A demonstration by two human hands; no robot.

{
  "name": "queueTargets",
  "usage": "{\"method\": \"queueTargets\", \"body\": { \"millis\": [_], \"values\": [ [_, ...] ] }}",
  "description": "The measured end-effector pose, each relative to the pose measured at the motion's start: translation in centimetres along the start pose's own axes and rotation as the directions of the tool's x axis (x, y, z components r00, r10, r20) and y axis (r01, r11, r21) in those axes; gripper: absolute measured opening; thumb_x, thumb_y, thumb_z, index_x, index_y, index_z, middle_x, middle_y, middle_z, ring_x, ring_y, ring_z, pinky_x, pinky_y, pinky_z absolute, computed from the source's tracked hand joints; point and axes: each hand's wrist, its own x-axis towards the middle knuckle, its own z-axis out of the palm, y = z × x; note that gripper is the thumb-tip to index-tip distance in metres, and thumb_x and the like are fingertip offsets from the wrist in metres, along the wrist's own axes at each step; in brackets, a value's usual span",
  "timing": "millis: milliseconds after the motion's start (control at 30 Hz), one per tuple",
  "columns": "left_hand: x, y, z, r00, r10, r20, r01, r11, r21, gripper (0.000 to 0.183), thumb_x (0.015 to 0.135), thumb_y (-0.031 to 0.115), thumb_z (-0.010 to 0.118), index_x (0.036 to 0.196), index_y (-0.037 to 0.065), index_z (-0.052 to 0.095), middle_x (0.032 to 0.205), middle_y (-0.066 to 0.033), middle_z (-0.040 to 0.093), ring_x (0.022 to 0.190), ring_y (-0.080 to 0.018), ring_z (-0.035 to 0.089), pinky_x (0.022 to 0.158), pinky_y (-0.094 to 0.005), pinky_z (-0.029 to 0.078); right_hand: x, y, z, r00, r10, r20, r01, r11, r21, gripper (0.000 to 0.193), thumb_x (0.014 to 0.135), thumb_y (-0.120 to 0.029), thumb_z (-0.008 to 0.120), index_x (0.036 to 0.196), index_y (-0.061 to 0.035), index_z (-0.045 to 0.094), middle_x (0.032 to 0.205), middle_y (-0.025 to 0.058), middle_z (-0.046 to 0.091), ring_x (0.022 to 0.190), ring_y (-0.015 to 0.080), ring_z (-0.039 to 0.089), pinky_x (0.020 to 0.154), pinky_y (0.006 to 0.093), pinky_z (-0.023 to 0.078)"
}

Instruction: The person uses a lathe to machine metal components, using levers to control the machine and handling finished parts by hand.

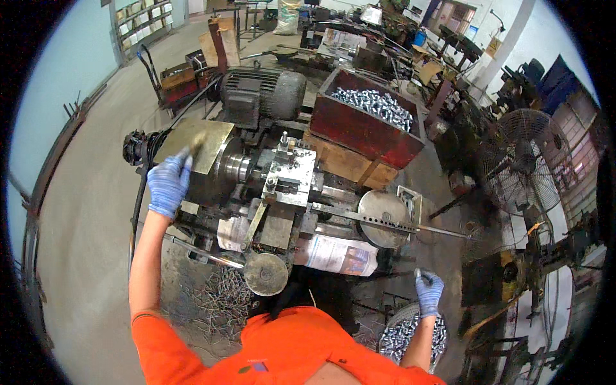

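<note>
My left hand point(169, 186), in a blue-striped glove, is at the near left edge of a brass-coloured sheet point(215, 142) covering part of a lathe's headstock. Its fingers reach up against the sheet, and I see nothing held in them. Right of the sheet is the round metal spindle nose point(239, 168), facing the tool slide point(290, 176). My right hand point(430, 294), gloved alike, is low on the right with fingers curled closed; whatever they hold is too small to make out. Below it stands a basket of small shiny metal parts point(404, 337).
A red bin point(366, 128) of similar metal parts sits on a wooden crate point(350, 160) behind the lathe. An electric motor point(263, 93) is at the back. A round handwheel point(266, 274) juts toward me. Metal shavings point(221, 301) litter the floor; a large fan point(525, 163) stands right.
</note>
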Motion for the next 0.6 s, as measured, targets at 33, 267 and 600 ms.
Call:
{"method": "queueTargets", "body": {
  "millis": [33,267,600],
  "values": [
    [0.2,0.1,0.1,0.995,-0.054,0.084,0.056,0.998,-0.031,0.028,0.086,0.03,0.055,0.109,0.015,0.063,0.082,-0.0149,0.064,0.07,-0.0304,0.062,0.062,-0.0382,0.048,-0.6,1.4,-0.4,0.998,-0.015,-0.059,0.013,0.999,-0.029,0.02,0.069,-0.018,0.076,0.071,-0.0013,0.065,0.067,0.0107,0.064,0.061,0.0192,0.061,0.062,0.0297,0.048],
    [0.1,-2.2,0.2,0.864,-0.234,0.445,0.393,0.868,-0.305,0.042,0.091,0.033,0.05,0.122,0.004,0.053,0.114,-0.0131,0.061,0.101,-0.0165,0.059,0.085,-0.0306,0.043,-0.9,0.7,-2.4,0.943,0.333,0.021,-0.328,0.936,-0.129,0.029,0.074,-0.025,0.073,0.076,0.0031,0.066,0.069,0.0135,0.066,0.063,0.0158,0.061,0.061,0.0302,0.047],
    [0.0,-5.7,-1.1,0.949,-0.239,0.204,0.303,0.87,-0.39,0.049,0.092,0.041,0.047,0.125,0.005,0.051,0.087,-0.0048,0.055,0.071,-0.0125,0.046,0.06,-0.025,0.039,-10.4,14.9,-8.0,0.607,0.786,0.115,-0.625,0.562,-0.542,0.048,0.07,-0.049,0.066,0.086,-0.0037,0.069,0.087,0.0179,0.066,0.083,0.0312,0.064,0.08,0.0358,0.049]
  ]
}}
